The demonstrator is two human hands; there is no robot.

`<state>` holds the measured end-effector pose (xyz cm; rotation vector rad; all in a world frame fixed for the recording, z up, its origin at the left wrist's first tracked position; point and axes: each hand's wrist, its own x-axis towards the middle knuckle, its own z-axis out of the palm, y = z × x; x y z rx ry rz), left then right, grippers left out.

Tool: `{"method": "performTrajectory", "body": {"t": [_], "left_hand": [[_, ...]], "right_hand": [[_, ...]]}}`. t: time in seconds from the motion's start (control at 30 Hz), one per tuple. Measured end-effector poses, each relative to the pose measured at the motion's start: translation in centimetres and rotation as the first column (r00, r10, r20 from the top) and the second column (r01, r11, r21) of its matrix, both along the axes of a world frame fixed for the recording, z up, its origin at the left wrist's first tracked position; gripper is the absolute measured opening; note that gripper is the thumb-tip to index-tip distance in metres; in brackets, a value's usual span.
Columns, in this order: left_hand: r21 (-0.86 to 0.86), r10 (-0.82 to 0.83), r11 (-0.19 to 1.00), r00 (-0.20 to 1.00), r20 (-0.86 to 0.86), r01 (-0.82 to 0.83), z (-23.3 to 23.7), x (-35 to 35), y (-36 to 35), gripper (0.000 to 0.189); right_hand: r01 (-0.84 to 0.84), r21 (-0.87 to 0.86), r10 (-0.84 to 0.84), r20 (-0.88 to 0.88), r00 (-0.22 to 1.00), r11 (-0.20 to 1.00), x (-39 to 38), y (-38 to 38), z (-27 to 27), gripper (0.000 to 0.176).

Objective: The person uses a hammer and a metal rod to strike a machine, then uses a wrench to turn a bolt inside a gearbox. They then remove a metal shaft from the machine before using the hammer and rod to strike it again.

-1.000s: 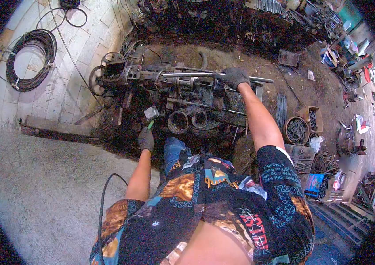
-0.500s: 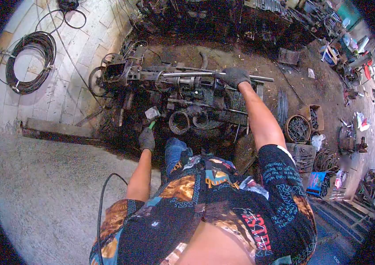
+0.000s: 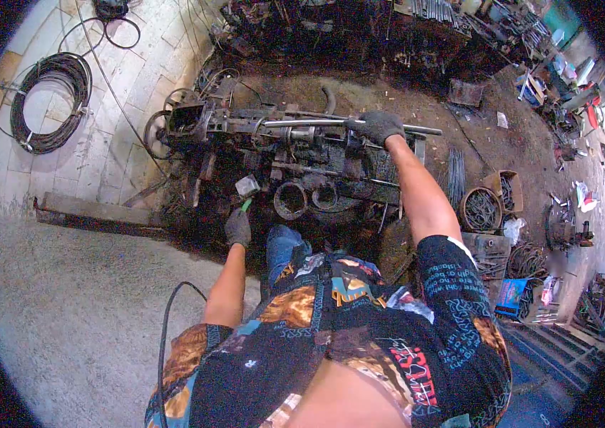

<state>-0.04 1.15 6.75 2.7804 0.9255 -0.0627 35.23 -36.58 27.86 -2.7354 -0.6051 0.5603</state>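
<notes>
In a dark glove, my left hand (image 3: 238, 227) is closed around the green handle of a tool with a pale, block-shaped head (image 3: 247, 187). I cannot make out the tool's exact kind. The head is held up in front of the machine's dark lower side. My right hand (image 3: 379, 128), also gloved, is closed over a long metal rod (image 3: 302, 123) that lies lengthwise along the top of a greasy machine (image 3: 245, 128). The hand's underside is hidden. Between my hands, two round open containers (image 3: 290, 201) stand at the machine's near side.
A coil of black cable (image 3: 51, 102) lies on the tiles at left, near a metal channel (image 3: 99, 214). To the right are a round basket of metal pieces (image 3: 481, 207), a cardboard box (image 3: 508, 190) and a bundle of thin rods (image 3: 456, 175). Cluttered racks (image 3: 359, 36) line the back.
Both hands stay almost where they were, each keeping its hold. The view has shifted very slightly, and the openings of the two round containers show more plainly.
</notes>
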Motion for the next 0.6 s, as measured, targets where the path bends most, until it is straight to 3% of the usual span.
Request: {"method": "performTrajectory", "body": {"t": [0.1,0.2,0.27,0.4,0.5,0.53,0.6], "left_hand": [[0.009,0.004,1.0,0.998,-0.057,-0.003,0.9,0.3,-0.4,0.036],[-0.012,0.03,0.999,0.998,-0.06,-0.031,1.1,0.4,-0.5,0.037],[-0.031,0.051,0.998,0.998,-0.034,-0.052,0.1,0.2,-0.2,0.036],[0.054,-0.06,0.997,0.996,0.063,0.057,-0.7,-0.4,0.4,0.034],[0.003,0.003,1.0,0.999,0.034,-0.003,1.0,0.3,-0.5,0.034],[-0.047,0.07,0.996,0.997,-0.022,-0.071,1.1,0.5,-0.6,0.035],[-0.031,0.039,0.999,0.999,-0.021,-0.039,1.5,0.6,-0.6,0.035]], "right_hand": [[0.023,0.03,-0.026,0.111,0.993,0.999,1.8,-0.5,-5.0,0.065],[0.001,-0.043,0.003,0.077,0.997,0.999,0.3,0.1,-1.2,0.065],[-0.011,-0.045,0.015,0.084,0.996,0.999,0.5,0.1,-1.6,0.065],[0.006,-0.076,-0.003,0.043,0.999,0.997,0.0,0.5,-0.1,0.065],[-0.048,-0.016,0.05,0.124,0.991,0.999,3.1,-0.2,-6.8,0.065],[-0.05,-0.016,0.051,0.127,0.991,0.999,3.0,-0.1,-6.3,0.065],[0.002,-0.036,0.002,0.122,0.993,0.999,2.4,0.0,-5.5,0.066]]}}
